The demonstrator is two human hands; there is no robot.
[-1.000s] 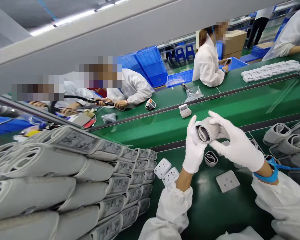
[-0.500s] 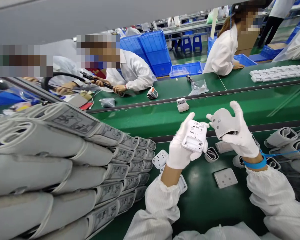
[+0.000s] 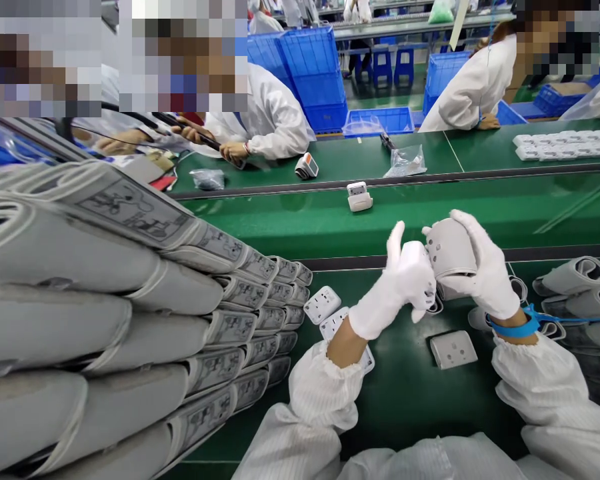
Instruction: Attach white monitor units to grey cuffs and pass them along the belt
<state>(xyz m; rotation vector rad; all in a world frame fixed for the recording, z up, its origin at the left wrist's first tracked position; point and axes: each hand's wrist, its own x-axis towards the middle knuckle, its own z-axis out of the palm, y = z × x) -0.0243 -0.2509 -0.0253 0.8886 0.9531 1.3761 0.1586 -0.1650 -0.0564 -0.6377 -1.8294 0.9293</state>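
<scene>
The left hand [image 3: 394,287] grips a white casing [image 3: 420,257]; the right hand [image 3: 494,277] clasps a grey cuff [image 3: 453,248] just beside — slack left fingers could drop the casing onto the bench [image 3: 410,400] below them.

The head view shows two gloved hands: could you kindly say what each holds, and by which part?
The left hand holds a white case, exact grip unclear; the right hand holds a grey cuff by its right side and lower edge.

Two gloved hands [image 3: 393,290], one held white unit [image 3: 415,256], one held grey cuff [image 3: 451,248], one blue wristband [image 3: 516,329]
</scene>
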